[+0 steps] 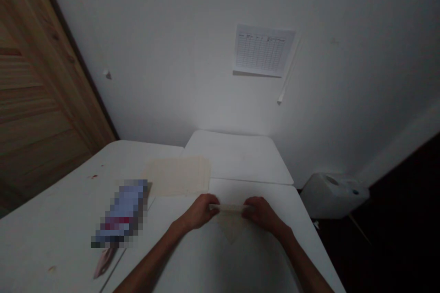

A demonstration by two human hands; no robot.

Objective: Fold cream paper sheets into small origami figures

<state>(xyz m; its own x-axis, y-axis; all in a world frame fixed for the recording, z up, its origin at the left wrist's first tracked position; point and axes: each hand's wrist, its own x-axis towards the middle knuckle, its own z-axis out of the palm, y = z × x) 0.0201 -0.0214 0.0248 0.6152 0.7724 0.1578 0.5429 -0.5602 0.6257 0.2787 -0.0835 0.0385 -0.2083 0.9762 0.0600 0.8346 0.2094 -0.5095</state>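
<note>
A thin beige sheet (232, 229) lies on the white table, folded or rolled into a narrow band with a triangular flap pointing toward me. At the band's left end, my left hand (203, 210) is closed, thumb and fingers pinching it. My right hand (261, 213) grips the right end the same way. Whether anything is inside the band cannot be made out. Beyond my left hand lies a flat stack of similar beige sheets (178, 176), its layers showing along the right edge.
Left of my arm lies a blurred-out bluish item (125, 208) with a pink strap-like end (104, 261). White table panels (240, 158) meet at seams, backed by a wall with a printed sheet (264, 50). A white container (330, 197) stands lower right, a wooden door (41, 73) at left.
</note>
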